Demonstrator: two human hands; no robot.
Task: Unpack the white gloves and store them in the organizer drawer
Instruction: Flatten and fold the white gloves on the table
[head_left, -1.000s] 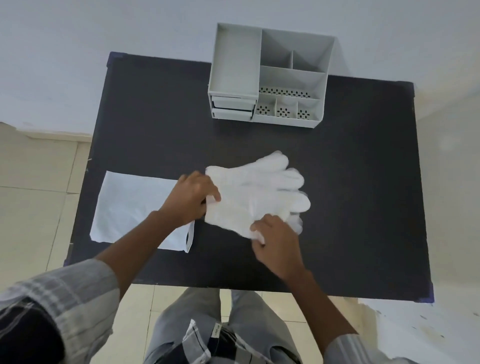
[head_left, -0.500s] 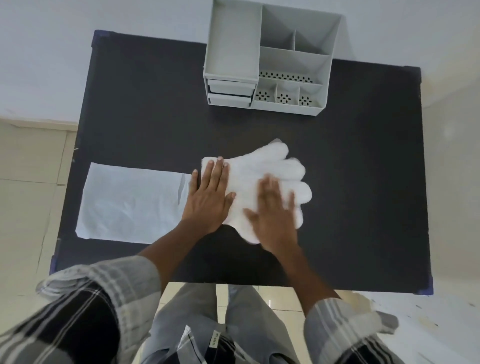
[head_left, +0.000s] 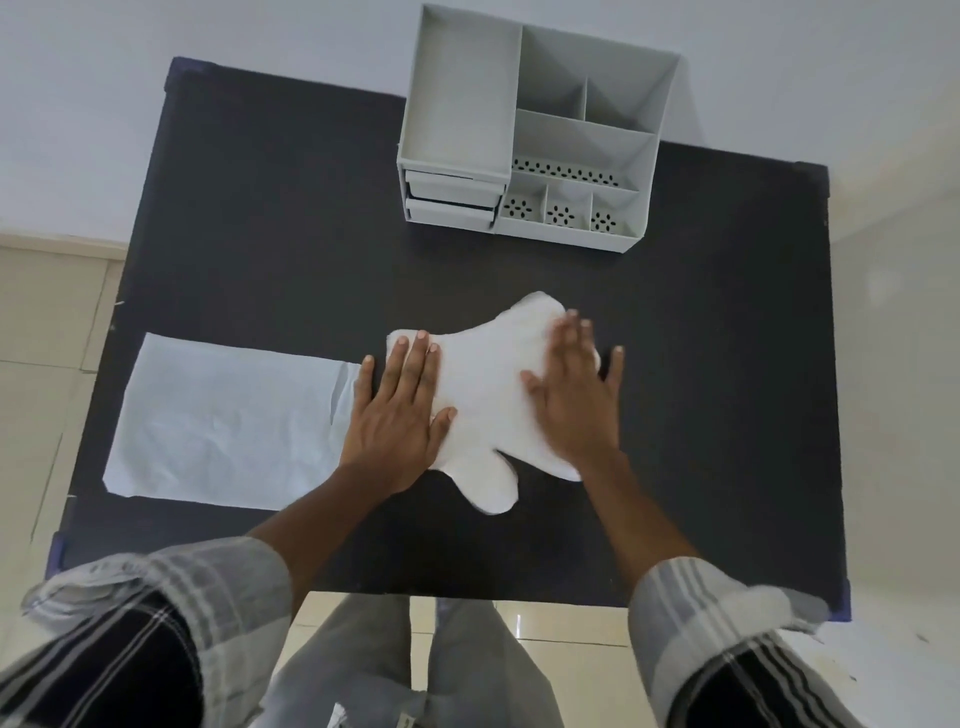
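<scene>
White gloves (head_left: 491, 395): lying flat near the middle of the black desk (head_left: 249, 234), cuff end toward the left, finger end toward the right, one thumb lobe sticking out at the near edge.
Left hand (head_left: 397, 415): palm down on the cuff end, fingers straight and together, grip spread flat and holding nothing.
Right hand (head_left: 576, 400): palm down over the finger end, slightly blurred, fingers spread, grip flat and closed on nothing.
Wrapper (head_left: 223, 421): pale flat empty packet on the desk, just left of the gloves, its right edge under the left hand's outer side.
Organizer (head_left: 530, 135): grey, at the far edge of the desk, well apart from the gloves.
Drawers (head_left: 452, 200): two, stacked at the organizer's lower left.
</scene>
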